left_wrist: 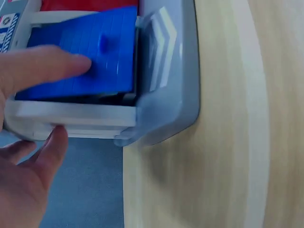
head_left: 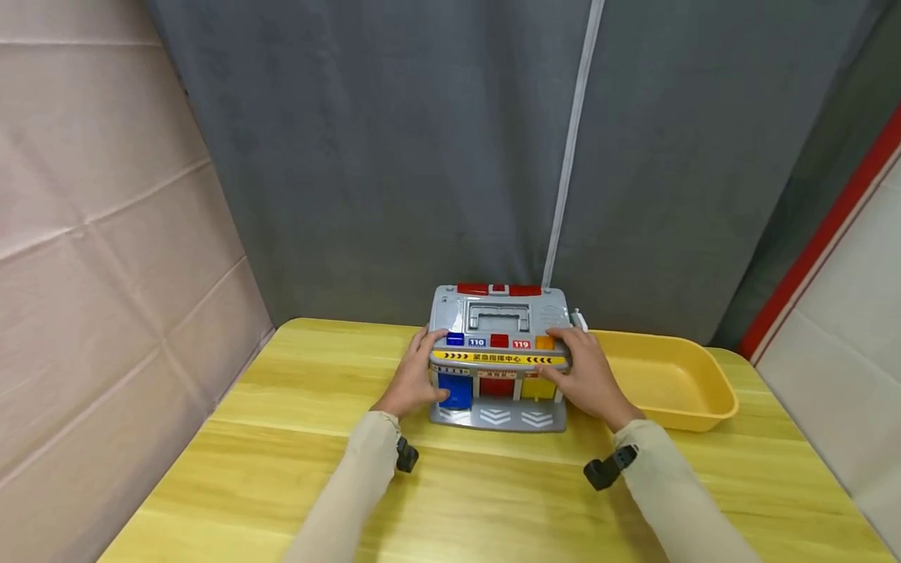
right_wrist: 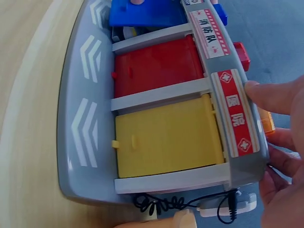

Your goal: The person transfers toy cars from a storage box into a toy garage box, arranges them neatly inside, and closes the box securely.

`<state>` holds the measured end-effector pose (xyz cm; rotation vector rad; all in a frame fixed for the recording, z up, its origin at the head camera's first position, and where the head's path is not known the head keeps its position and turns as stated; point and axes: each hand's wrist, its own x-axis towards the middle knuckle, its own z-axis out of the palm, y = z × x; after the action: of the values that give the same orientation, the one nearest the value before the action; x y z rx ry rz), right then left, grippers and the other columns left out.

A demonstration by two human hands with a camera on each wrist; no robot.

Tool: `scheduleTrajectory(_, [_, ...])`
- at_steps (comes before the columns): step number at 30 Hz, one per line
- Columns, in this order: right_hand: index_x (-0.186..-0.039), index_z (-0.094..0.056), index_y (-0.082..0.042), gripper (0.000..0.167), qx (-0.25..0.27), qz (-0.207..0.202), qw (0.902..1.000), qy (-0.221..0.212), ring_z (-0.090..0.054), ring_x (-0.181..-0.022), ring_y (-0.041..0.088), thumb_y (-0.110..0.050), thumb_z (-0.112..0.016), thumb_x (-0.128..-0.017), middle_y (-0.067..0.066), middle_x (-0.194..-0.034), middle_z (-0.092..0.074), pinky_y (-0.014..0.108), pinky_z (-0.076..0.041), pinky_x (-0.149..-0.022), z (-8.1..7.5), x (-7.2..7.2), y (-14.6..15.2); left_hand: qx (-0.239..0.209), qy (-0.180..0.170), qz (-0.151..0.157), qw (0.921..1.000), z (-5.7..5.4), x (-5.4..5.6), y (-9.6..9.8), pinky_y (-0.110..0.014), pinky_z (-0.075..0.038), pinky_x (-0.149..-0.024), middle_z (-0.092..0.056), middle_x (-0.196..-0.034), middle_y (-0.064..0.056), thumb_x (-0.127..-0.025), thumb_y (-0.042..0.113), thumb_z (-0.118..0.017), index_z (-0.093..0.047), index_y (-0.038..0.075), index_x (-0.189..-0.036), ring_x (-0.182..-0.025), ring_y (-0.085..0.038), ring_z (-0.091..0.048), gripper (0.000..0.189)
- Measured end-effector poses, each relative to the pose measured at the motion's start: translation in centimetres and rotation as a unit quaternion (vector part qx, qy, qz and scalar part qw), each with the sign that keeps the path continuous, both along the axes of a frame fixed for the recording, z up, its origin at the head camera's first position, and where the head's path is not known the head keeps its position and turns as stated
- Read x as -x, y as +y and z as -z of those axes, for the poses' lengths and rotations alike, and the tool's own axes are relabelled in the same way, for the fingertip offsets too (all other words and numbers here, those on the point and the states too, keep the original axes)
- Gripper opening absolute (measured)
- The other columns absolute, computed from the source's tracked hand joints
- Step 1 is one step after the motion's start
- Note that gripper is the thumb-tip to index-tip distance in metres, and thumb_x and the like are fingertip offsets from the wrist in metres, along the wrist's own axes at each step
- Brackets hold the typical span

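A grey toy garage (head_left: 496, 418) with a handle on its roof stands on the table, its front facing me. Three coloured doors line that front: blue (left_wrist: 116, 59), red (right_wrist: 159, 69) and yellow (right_wrist: 166, 140). My left hand (head_left: 410, 383) grips the garage's left side, thumb on the blue door and fingers along the side wall. That blue door is tilted outward at its lower edge, with a dark gap behind it. At the right front corner of the roof, my right hand (head_left: 590, 381) holds on, thumb against the front edge. Both other doors are closed.
To the right of the garage lies a yellow plastic tray (head_left: 704, 421). A small white handset (right_wrist: 230, 205) on a coiled black cord (right_wrist: 164, 203) hangs at the garage's right side. Behind the wooden table (head_left: 486, 493) hangs a grey curtain (head_left: 394, 172).
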<state>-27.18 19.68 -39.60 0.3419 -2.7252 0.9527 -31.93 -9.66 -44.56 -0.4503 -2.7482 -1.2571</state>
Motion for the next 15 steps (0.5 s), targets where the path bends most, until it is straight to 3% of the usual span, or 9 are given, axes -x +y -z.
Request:
scheduleTrajectory(6, [-0.142, -0.049, -0.003, 0.063, 0.005, 0.001, 0.9999, 0.015, -0.041, -0.122, 0.035, -0.023, -0.076, -0.089, 0.02, -0.142, -0.05, 0.055, -0.043, -0.107, 0.3, 0.1, -0.1, 0.023, 0.097, -0.03, 0.9946, 0.5, 0.0, 0.5, -0.056, -0.045, -0.115, -0.031, -0.162, -0.017, -0.058, -0.006, -0.092, -0.044, 0.022, -0.146, -0.14, -0.043, -0.046, 0.104])
scheduleTrajectory(15, [-0.145, -0.046, -0.005, 0.068, 0.014, 0.006, 0.9998, 0.009, -0.042, -0.12, 0.033, -0.023, -0.077, -0.088, 0.019, -0.139, -0.053, 0.053, -0.045, -0.105, 1.1, -0.3, -0.8, 0.024, 0.156, -0.061, 0.9855, 1.6, -0.5, 0.4, -0.055, -0.045, -0.115, -0.042, -0.156, -0.022, -0.052, -0.009, -0.093, -0.051, 0.018, -0.139, -0.136, -0.045, -0.05, 0.101])
